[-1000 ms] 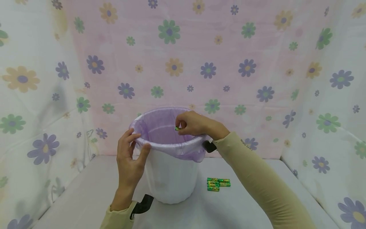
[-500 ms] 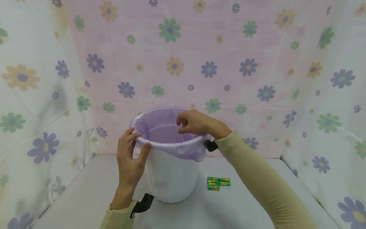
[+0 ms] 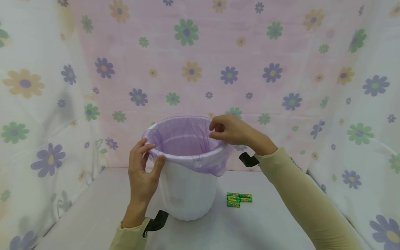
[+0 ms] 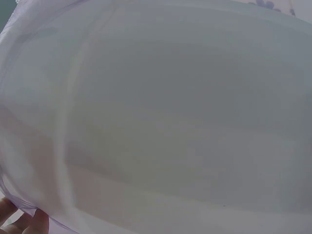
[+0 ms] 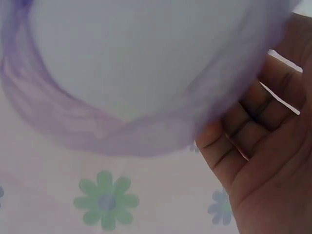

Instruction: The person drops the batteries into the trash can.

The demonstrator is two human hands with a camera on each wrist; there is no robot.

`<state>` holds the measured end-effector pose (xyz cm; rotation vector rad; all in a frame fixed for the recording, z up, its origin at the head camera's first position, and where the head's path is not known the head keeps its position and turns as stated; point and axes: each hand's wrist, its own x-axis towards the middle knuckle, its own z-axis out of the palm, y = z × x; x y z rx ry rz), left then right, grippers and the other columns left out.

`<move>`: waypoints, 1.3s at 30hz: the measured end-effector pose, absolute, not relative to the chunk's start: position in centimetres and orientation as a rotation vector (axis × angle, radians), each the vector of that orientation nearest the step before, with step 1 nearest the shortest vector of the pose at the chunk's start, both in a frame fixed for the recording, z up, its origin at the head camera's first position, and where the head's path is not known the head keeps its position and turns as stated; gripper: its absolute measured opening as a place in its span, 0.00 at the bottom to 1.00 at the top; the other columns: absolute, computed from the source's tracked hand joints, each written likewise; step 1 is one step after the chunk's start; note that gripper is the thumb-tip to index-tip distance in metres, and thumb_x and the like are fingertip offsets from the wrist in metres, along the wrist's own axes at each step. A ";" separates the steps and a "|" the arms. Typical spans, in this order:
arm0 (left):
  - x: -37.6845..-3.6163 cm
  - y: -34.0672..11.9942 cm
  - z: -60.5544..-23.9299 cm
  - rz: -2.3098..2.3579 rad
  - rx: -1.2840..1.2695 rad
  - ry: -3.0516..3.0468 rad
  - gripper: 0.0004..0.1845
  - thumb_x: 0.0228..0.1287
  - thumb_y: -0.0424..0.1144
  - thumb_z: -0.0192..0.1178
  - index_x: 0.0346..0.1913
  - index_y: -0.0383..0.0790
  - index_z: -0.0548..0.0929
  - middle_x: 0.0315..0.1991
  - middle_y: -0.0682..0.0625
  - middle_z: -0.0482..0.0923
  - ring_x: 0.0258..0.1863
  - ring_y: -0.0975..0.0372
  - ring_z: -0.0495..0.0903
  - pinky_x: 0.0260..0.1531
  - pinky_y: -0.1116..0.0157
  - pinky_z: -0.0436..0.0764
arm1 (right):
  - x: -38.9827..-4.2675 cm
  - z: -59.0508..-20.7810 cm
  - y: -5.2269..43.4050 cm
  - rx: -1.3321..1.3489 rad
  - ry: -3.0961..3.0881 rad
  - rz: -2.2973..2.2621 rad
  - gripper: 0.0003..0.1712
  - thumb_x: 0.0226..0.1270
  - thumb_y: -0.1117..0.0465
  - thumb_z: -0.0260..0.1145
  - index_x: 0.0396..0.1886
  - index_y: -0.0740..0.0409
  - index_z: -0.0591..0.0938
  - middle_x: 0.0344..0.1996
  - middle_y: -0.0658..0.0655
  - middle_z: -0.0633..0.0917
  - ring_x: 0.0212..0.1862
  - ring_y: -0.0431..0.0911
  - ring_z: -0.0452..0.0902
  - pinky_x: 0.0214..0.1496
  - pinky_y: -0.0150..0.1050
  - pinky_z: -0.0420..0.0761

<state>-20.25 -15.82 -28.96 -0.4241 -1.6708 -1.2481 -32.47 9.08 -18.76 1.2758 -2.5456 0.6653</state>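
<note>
Right hand (image 3: 232,129) is the main change. 1.0 s ago: it pinched a green battery over the bin mouth. 0.5 s ago: same spot, no battery visible in it. Now: shifted right and slightly up, over the right side of the bin (image 3: 188,194) rim. Fingers bent, narrow gap between thumb and index, nothing seen in the grip. Right wrist view has the bent fingers beside the liner; that view is blurred, so can't tell if they touch it. Right wrist mount (image 3: 249,159), close against the bin before, now stands apart from it.

Left hand (image 3: 143,170): unchanged. Grips the left side of the lined rim, thumb on the outside, fingertips over the top. Left wrist view is mostly pale bin wall, fingertips low in the corner against the liner edge.

Bin: upright on the desk (image 3: 268,211), in front of its back edge, not moved. Purple liner (image 3: 215,165) folded over the rim, hanging lowest at front right. More of its inner right wall shows now, with creases. Bin bottom hidden, so can't tell where the pinched battery is.

Remaining batteries (image 3: 234,200): lying on the desk right of the bin, between it and the desk's right edge, two touching columns, left one longer. Same layout as both earlier frames.
</note>
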 end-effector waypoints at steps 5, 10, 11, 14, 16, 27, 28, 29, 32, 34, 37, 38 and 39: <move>-20.3 -15.8 -28.9 -1.247 -0.426 -1.662 0.19 0.57 0.25 0.64 0.50 0.20 0.72 0.61 0.28 0.63 0.62 0.38 0.65 0.63 0.68 0.68 | -31.7 -19.0 11.7 1.240 -2.484 0.663 0.06 0.63 0.59 0.67 0.38 0.56 0.82 0.26 0.48 0.80 0.30 0.42 0.74 0.34 0.37 0.78; -20.3 -15.8 -29.0 -1.254 -0.425 -1.665 0.19 0.56 0.24 0.64 0.50 0.20 0.72 0.61 0.28 0.63 0.62 0.38 0.65 0.63 0.69 0.67 | -31.1 -19.7 14.5 1.187 -2.492 0.673 0.08 0.64 0.59 0.67 0.40 0.57 0.82 0.29 0.48 0.80 0.31 0.42 0.75 0.35 0.38 0.79; -20.3 -15.7 -29.0 -1.254 -0.425 -1.664 0.19 0.56 0.24 0.64 0.50 0.20 0.72 0.61 0.28 0.63 0.62 0.38 0.65 0.63 0.68 0.67 | -31.1 -19.9 14.9 1.180 -2.490 0.666 0.08 0.64 0.59 0.67 0.40 0.57 0.82 0.29 0.48 0.81 0.31 0.42 0.75 0.35 0.38 0.79; -20.3 -15.7 -29.0 -1.251 -0.426 -1.660 0.19 0.56 0.24 0.63 0.49 0.20 0.72 0.61 0.28 0.63 0.62 0.39 0.65 0.63 0.68 0.68 | -31.0 -20.8 16.0 1.156 -2.484 0.654 0.08 0.64 0.58 0.67 0.40 0.58 0.82 0.28 0.47 0.80 0.31 0.41 0.74 0.35 0.37 0.79; -20.3 -15.7 -29.0 -1.257 -0.428 -1.661 0.19 0.56 0.24 0.64 0.50 0.20 0.72 0.61 0.28 0.63 0.62 0.38 0.65 0.63 0.68 0.67 | -30.8 -21.6 16.6 1.150 -2.477 0.661 0.07 0.64 0.59 0.67 0.39 0.57 0.83 0.28 0.47 0.80 0.30 0.40 0.74 0.33 0.35 0.79; -20.5 -15.9 -29.2 -1.260 -0.447 -1.647 0.19 0.56 0.25 0.64 0.50 0.22 0.73 0.61 0.30 0.63 0.62 0.39 0.65 0.63 0.69 0.67 | -30.2 -26.3 17.8 1.183 -2.479 0.720 0.06 0.62 0.62 0.69 0.38 0.57 0.82 0.28 0.43 0.78 0.30 0.38 0.72 0.32 0.32 0.78; -20.5 -15.9 -29.3 -1.261 -0.449 -1.644 0.19 0.57 0.26 0.65 0.50 0.22 0.73 0.62 0.30 0.63 0.62 0.39 0.65 0.63 0.69 0.67 | -30.2 -26.7 17.8 1.187 -2.486 0.724 0.07 0.62 0.62 0.69 0.38 0.57 0.82 0.27 0.43 0.78 0.30 0.38 0.72 0.32 0.32 0.78; -20.5 -15.9 -29.3 -1.259 -0.448 -1.645 0.19 0.57 0.26 0.65 0.50 0.22 0.73 0.61 0.30 0.63 0.62 0.39 0.65 0.63 0.68 0.67 | -30.1 -27.2 17.8 1.187 -2.500 0.724 0.07 0.62 0.61 0.69 0.38 0.57 0.81 0.27 0.43 0.78 0.30 0.38 0.72 0.31 0.32 0.78; -20.4 -15.8 -29.1 -1.255 -0.441 -1.655 0.19 0.57 0.26 0.64 0.50 0.21 0.73 0.61 0.29 0.63 0.61 0.39 0.65 0.63 0.68 0.67 | -29.9 -28.5 17.7 1.175 -2.537 0.716 0.07 0.63 0.60 0.68 0.39 0.55 0.81 0.27 0.42 0.77 0.30 0.38 0.71 0.31 0.32 0.77; -20.4 -15.8 -29.1 -1.252 -0.436 -1.663 0.19 0.56 0.25 0.64 0.50 0.21 0.73 0.61 0.29 0.63 0.62 0.39 0.65 0.63 0.68 0.67 | -29.9 -29.5 17.6 1.163 -2.557 0.702 0.07 0.63 0.59 0.68 0.39 0.54 0.81 0.27 0.42 0.77 0.30 0.37 0.71 0.31 0.32 0.77; -20.3 -15.8 -29.0 -1.253 -0.433 -1.667 0.19 0.56 0.24 0.64 0.50 0.21 0.73 0.61 0.28 0.63 0.62 0.39 0.65 0.63 0.69 0.67 | -29.9 -31.0 17.3 1.150 -2.590 0.668 0.08 0.63 0.58 0.68 0.39 0.53 0.81 0.27 0.41 0.76 0.30 0.36 0.70 0.31 0.31 0.77; -20.3 -15.8 -29.0 -1.252 -0.432 -1.666 0.19 0.56 0.24 0.64 0.50 0.21 0.73 0.61 0.28 0.63 0.62 0.39 0.65 0.63 0.69 0.67 | -29.9 -31.5 17.2 1.149 -2.604 0.657 0.08 0.63 0.58 0.68 0.40 0.53 0.81 0.27 0.40 0.76 0.30 0.36 0.70 0.31 0.31 0.77; -20.3 -15.8 -29.0 -1.253 -0.431 -1.664 0.19 0.56 0.24 0.64 0.50 0.20 0.73 0.61 0.28 0.63 0.62 0.39 0.65 0.62 0.69 0.67 | -29.9 -31.9 17.1 1.151 -2.615 0.656 0.08 0.63 0.57 0.68 0.40 0.53 0.81 0.27 0.40 0.76 0.30 0.36 0.70 0.31 0.31 0.77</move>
